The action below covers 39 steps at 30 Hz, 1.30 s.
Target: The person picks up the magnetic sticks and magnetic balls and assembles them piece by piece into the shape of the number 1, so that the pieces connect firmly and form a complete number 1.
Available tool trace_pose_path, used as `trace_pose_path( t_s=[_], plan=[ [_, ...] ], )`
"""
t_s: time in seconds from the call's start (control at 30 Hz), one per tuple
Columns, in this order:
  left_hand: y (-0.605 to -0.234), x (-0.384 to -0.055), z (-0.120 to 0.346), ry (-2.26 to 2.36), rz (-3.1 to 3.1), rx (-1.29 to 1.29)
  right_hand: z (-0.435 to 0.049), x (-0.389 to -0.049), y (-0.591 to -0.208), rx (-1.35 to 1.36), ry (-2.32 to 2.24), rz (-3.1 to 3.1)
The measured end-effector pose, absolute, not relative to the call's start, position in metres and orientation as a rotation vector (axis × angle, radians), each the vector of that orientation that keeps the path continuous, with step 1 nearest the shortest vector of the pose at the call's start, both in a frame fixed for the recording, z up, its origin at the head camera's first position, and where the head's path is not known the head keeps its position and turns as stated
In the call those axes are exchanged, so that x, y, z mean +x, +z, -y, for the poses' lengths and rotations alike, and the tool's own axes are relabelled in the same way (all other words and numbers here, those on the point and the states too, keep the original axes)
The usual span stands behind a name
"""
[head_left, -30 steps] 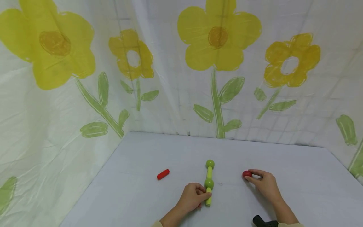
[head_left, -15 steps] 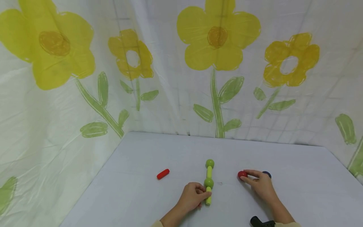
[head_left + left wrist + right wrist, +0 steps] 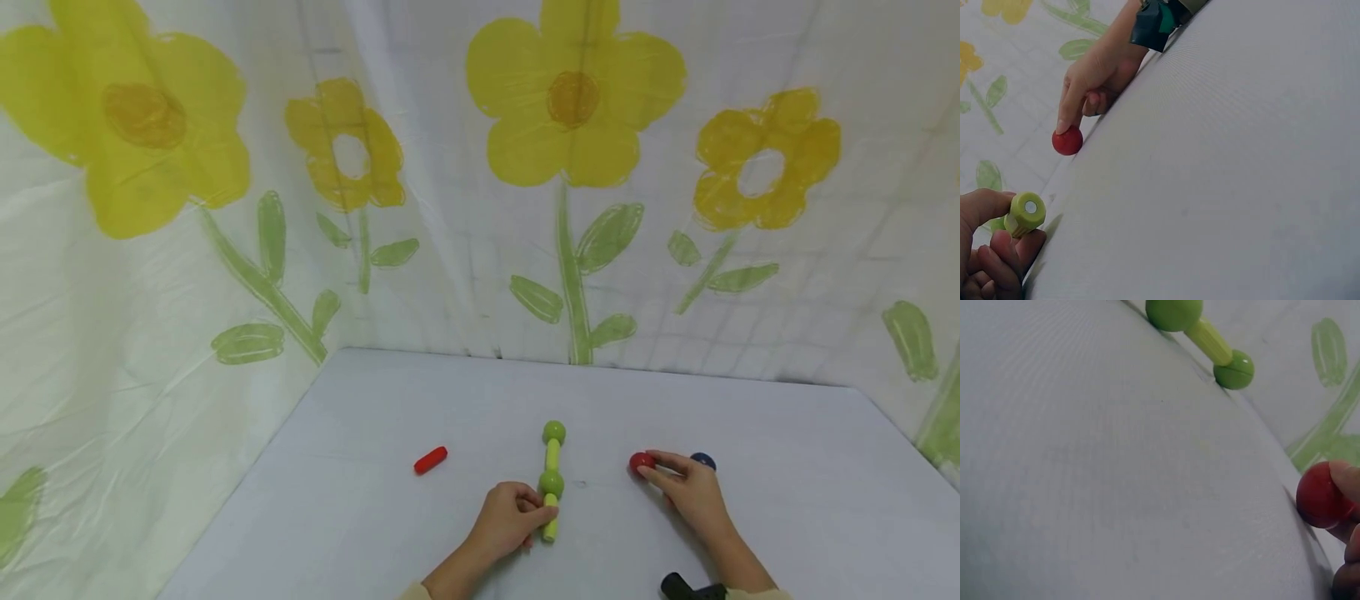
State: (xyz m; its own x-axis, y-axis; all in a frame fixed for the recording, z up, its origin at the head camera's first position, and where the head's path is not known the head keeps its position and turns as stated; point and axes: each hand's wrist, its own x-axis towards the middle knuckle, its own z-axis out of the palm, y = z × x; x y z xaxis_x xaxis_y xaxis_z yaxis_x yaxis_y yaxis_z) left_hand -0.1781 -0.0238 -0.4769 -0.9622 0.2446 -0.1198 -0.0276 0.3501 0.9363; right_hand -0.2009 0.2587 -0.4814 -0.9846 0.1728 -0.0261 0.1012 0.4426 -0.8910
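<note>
My left hand [image 3: 504, 525] pinches the near yellow-green rod [image 3: 551, 530] of a straight chain on the table. Beyond that rod come a green ball [image 3: 551, 484], a second rod [image 3: 552, 455] and another green ball [image 3: 554, 431]. In the left wrist view the held rod's near end [image 3: 1027, 211] shows a round silvery disc. To the right, my right hand [image 3: 699, 493] holds a red ball [image 3: 642, 464] between thumb and fingers, a short gap from the chain. The right wrist view shows this red ball [image 3: 1321, 495] close over the table, its right side covered by the fingers.
A red rod [image 3: 431, 460] lies left of the chain. Just behind my right hand sits a dark blue ball [image 3: 703, 460], partly covered by it. A black device [image 3: 690, 588] is on my right wrist. The white table [image 3: 360, 533] ends at a flower-printed curtain [image 3: 442, 275].
My right hand has shifted slightly left with the red ball, and the blue ball behind it has come into view. My left hand keeps its place on the rod.
</note>
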Motion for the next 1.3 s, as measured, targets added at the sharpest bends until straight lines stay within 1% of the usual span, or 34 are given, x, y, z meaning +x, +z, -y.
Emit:
trace_pose_path(
  t_s=[0.4,0.73,1.3],
  plan=[
    [-0.48,-0.181,0.021,1.669,-2.357,0.206,-0.247,-0.189,-0.482,-0.279,1.6,2.605],
    [-0.477,-0.182,0.02,1.659,-2.327,0.179,-0.24,-0.185,-0.483,-0.285,1.598,2.614],
    [-0.477,-0.198,0.01,1.727,-2.302,0.169,-0.234,-0.182,-0.483,-0.278,1.552,2.606]
  ],
)
